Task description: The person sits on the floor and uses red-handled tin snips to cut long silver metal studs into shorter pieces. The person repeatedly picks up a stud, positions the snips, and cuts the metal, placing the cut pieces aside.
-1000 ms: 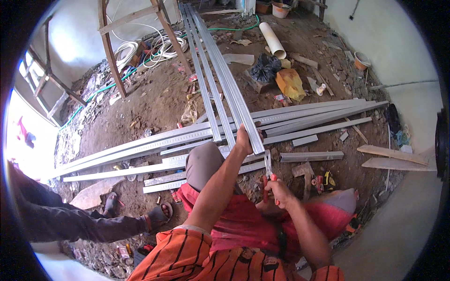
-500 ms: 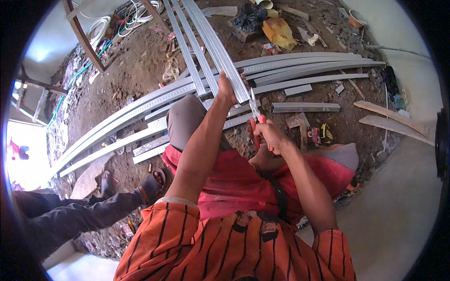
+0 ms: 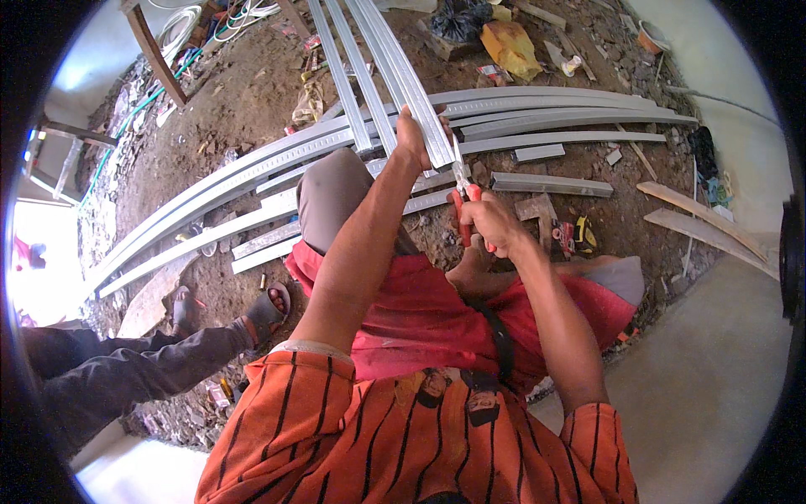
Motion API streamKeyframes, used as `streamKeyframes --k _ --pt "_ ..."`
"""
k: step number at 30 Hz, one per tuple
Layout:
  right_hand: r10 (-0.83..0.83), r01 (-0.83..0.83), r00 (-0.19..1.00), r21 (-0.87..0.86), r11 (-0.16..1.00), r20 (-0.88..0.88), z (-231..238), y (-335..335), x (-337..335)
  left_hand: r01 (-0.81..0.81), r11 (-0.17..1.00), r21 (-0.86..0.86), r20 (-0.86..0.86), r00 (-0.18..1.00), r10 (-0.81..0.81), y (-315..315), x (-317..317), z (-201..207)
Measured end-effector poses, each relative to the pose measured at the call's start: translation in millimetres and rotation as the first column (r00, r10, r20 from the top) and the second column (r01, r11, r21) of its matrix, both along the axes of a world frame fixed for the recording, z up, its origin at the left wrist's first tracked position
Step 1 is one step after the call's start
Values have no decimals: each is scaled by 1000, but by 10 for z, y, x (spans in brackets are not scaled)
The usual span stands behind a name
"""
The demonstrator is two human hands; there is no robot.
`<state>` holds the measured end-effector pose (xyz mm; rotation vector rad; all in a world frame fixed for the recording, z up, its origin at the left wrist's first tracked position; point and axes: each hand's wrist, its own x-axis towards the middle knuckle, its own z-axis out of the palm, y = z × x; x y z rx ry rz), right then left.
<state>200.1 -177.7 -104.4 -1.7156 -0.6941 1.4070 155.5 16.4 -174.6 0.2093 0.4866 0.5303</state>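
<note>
My left hand (image 3: 411, 141) is closed round a silver metal channel (image 3: 409, 80), a little above its near end. The channel runs away from me toward the top of the view. In my right hand (image 3: 494, 225) are red-handled tin snips (image 3: 461, 175), gripped by the handles. Their blades point away from me, at the right edge of the channel's near end; whether they bite into the metal is too small to tell. Two more thin metal channels (image 3: 357, 92) lie just left of the held one, crossing over long channels (image 3: 579, 99) on the ground.
Short channel offcuts (image 3: 550, 185) lie to the right, with a yellow-and-black tape measure (image 3: 585, 237) nearer me. Wooden planks (image 3: 709, 223) rest by the right wall. Another person's legs (image 3: 151, 365) reach in from the left. A yellow sack (image 3: 512, 52) and a black bag (image 3: 460, 23) lie far off.
The held channel, both hands and the snips have shifted slightly right in view, along with the ground behind them. Both grips look the same.
</note>
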Motion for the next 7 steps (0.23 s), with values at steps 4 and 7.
streamKeyframes --k 4,7 --pt "-62 63 991 4 998 -116 -135 -5 -53 -59 997 46 -84 994 62 -68 2 64" --pt "-84 92 981 36 995 -176 -313 -1 -51 -42 998 44 -74 996 45 -43 -13 65"
